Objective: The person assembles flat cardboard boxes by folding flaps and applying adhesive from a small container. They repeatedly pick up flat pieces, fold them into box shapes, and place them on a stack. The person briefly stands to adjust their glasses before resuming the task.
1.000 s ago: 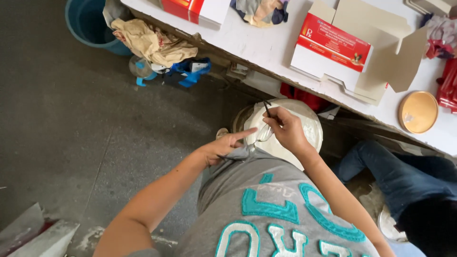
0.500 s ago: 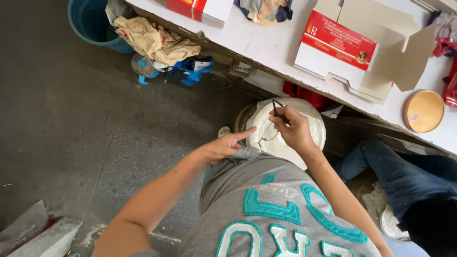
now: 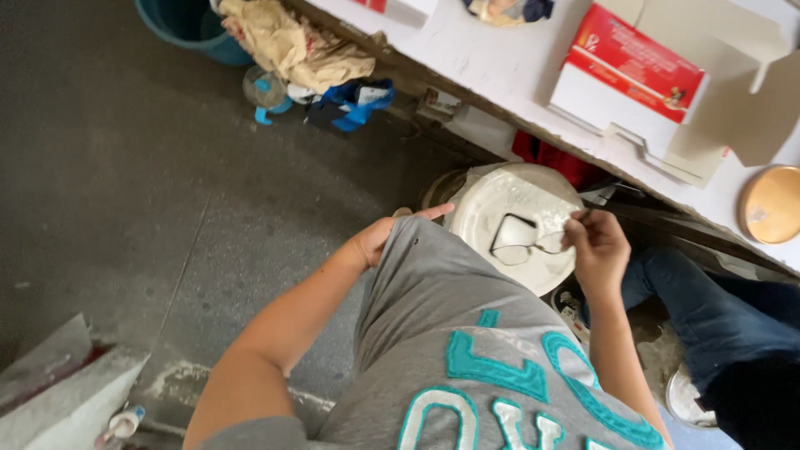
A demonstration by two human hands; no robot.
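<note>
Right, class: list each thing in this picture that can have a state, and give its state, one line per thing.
eyeglasses: temples unfolded, held up by one end
right hand: closed on the eyeglasses
left hand: gripping the grey shirt's hem, forefinger pointing out
grey shirt: hem pulled forward
white bucket: lid on
red and white carton: flaps open
blue tub: open-topped, contents not visible

Open floor left; cluttered table point(image 3: 500, 62) right

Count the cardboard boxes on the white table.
2: a red-and-white box with open flaps at the right, and another box cut off by the top edge. More may lie out of view.
</note>
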